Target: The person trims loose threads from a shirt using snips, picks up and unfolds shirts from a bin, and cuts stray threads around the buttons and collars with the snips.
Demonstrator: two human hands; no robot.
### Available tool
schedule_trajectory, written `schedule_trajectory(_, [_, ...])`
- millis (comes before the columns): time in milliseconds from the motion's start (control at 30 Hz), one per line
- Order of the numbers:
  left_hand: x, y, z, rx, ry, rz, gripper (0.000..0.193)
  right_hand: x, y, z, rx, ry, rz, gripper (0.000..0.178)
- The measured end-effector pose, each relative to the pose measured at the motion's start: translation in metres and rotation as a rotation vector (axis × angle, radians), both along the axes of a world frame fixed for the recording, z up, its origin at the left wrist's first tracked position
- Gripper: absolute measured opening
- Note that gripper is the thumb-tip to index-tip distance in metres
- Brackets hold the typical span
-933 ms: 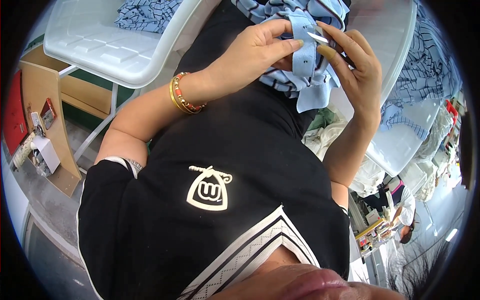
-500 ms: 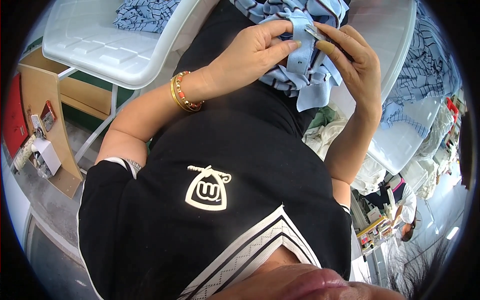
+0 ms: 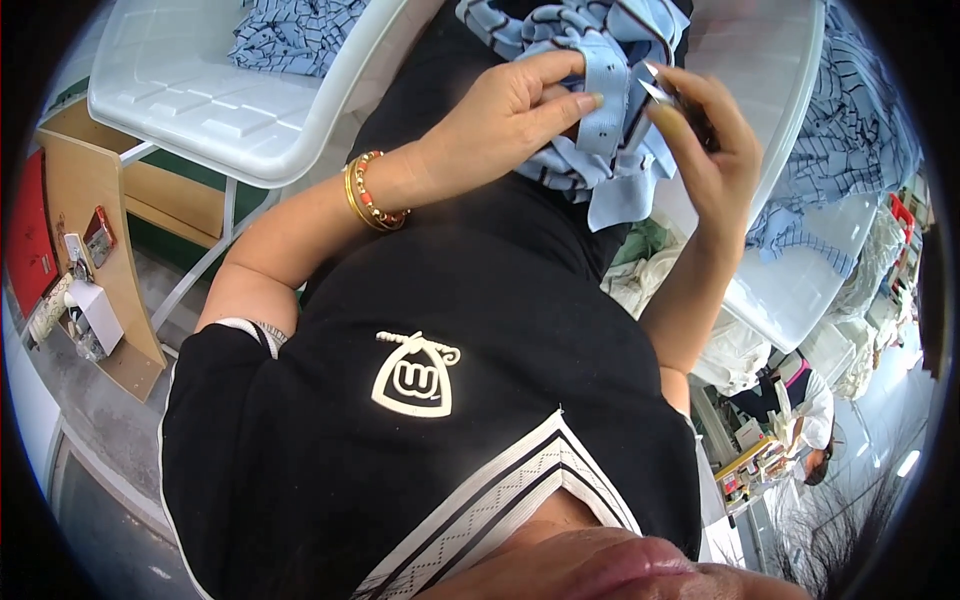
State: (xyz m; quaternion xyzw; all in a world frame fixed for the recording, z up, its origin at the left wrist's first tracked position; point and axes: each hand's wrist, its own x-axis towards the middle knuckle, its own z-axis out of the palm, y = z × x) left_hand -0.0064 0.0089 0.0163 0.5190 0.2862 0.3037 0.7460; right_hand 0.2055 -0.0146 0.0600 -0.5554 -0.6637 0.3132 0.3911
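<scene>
A person in a black top point(image 3: 530, 320) works with both bare hands at the far side of the scene. At the far left stands a white plastic bin point(image 3: 268, 172) with a blue patterned bundle point(image 3: 295, 38) in it; another pale bin point(image 3: 750, 45) stands at the far right, just beside the work. Past its rim, farther right, a large heap of blue striped cloth point(image 3: 850, 140) lies over a white tub point(image 3: 795, 295). On the left, near the first bin, a wooden table point(image 3: 138, 330) bears a flat red object point(image 3: 32, 235) and small items. White cloth point(image 3: 730, 355) lies beyond the right forearm, and a co-worker's white sleeve point(image 3: 817, 408) shows well apart on the right.

The striped blue garment point(image 3: 615, 185) is gathered at the far middle, between the two bins. The left hand point(image 3: 520, 105) comes in from the left, its thumb and forefinger pinched together on a light blue band point(image 3: 606, 82) of the garment. The right hand point(image 3: 715, 135) keeps thumb and forefinger narrow around small metal snips point(image 3: 654, 86); its other fingers are partly hidden and blurred. The blades point left, slightly parted, just beside the band's right edge. Gold and red-beaded bracelets point(image 3: 366, 195) circle the left wrist. Small dark marks point(image 3: 604, 133) dot the band.
</scene>
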Motion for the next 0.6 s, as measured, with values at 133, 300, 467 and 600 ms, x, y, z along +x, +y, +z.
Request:
schedule_trajectory(133, [0.005, 0.003, 0.011, 0.116, -0.036, 0.074, 0.032, -0.011, -0.021, -0.014, -0.168, 0.122, -0.119, 0.040])
schedule_trajectory(300, [-0.007, 0.035, 0.020, 0.293, 0.045, 0.121, 0.024, 0.012, -0.016, -0.001, -0.065, 0.441, -0.262, 0.018])
schedule_trajectory(467, [-0.027, 0.059, -0.016, 0.806, 0.475, 0.318, 0.031, 0.053, -0.002, 0.046, 0.262, 0.721, -0.302, 0.023])
schedule_trajectory(600, [-0.015, 0.052, -0.011, 0.878, 0.577, 0.168, 0.040, 0.069, 0.007, 0.088, 0.477, 0.431, -0.644, 0.023])
